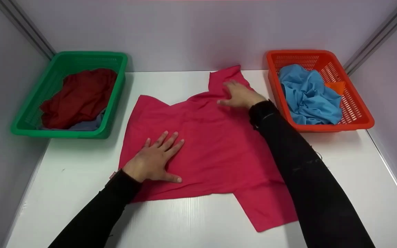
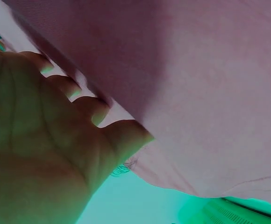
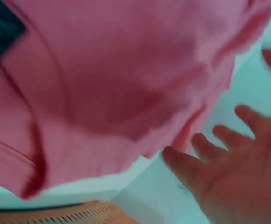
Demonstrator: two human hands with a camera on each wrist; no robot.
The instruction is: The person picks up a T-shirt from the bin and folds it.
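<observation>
A pinkish-red T-shirt (image 1: 202, 148) lies spread on the white table, one sleeve pointing to the back and the other toward the front. My left hand (image 1: 153, 158) rests on its left part with fingers spread. Over by the back sleeve (image 1: 227, 77), my right hand (image 1: 238, 96) reaches across the cloth with fingers extended, a little blurred. The left wrist view has the palm (image 2: 42, 126) with fingertips right at an edge of the cloth (image 2: 210, 93). In the right wrist view the fingers are spread beside the shirt (image 3: 117, 84), where a dark patch (image 3: 2, 32) also shows.
At the back left stands a green basket (image 1: 105, 125) holding dark red cloth (image 1: 81, 96) and some greyish cloth. An orange-red basket (image 1: 357, 117) at the back right holds light blue cloth (image 1: 310, 96) and an orange piece. Pale walls (image 1: 198, 34) enclose the table.
</observation>
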